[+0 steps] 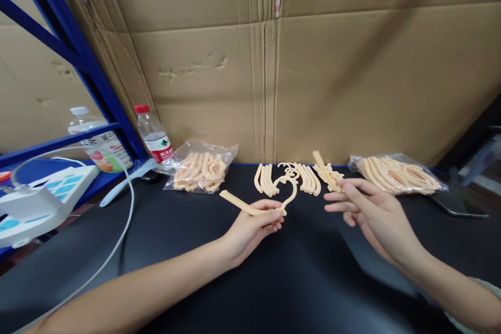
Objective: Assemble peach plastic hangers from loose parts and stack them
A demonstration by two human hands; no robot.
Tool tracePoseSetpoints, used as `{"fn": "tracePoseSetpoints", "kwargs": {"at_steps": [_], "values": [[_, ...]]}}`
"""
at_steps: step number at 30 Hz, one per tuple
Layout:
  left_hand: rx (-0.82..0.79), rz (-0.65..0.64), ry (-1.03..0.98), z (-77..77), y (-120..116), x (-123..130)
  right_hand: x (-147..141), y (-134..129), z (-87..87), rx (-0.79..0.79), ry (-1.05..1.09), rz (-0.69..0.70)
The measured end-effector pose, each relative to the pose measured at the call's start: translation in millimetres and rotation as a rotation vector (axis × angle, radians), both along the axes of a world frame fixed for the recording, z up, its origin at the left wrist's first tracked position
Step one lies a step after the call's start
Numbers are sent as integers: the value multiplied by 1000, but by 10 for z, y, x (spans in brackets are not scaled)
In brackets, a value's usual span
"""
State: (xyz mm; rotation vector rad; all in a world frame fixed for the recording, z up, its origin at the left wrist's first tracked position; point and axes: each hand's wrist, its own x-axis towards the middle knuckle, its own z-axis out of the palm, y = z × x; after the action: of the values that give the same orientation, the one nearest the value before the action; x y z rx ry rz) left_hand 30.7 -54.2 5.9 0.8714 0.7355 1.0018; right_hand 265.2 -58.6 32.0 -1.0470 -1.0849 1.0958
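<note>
My left hand (258,224) pinches a beige curved strip (235,201) together with a beige hook (291,193), joined or held against each other at the fingertips. My right hand (364,209) is raised to the right, its thumb and index finger closed on another beige strip (323,167) that points up and left. Behind the hands lie a left row of beige strips (266,180), a right row of strips (309,180) and some beige hooks (289,171) between them. Small beige pieces (332,175) lie partly behind the strip in my right hand.
Clear bags of beige parts lie at left (201,169) and right (399,173) on the black table (235,292). A red-capped bottle (154,135), light-blue brush (127,182), power strip (50,203) and white cable (127,219) are at left. A dark flat device (462,204) lies at right; cardboard (211,78) stands behind.
</note>
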Motion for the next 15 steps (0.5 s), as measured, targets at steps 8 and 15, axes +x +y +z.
{"fn": "tracePoseSetpoints", "kwargs": {"at_steps": [8,15], "values": [[-22,-19,-19,-13,33,-6,-150,4,-295,-119,13,112],[-30,-16,-4,1,26,-8,-103,58,-360,-226,93,134]]}}
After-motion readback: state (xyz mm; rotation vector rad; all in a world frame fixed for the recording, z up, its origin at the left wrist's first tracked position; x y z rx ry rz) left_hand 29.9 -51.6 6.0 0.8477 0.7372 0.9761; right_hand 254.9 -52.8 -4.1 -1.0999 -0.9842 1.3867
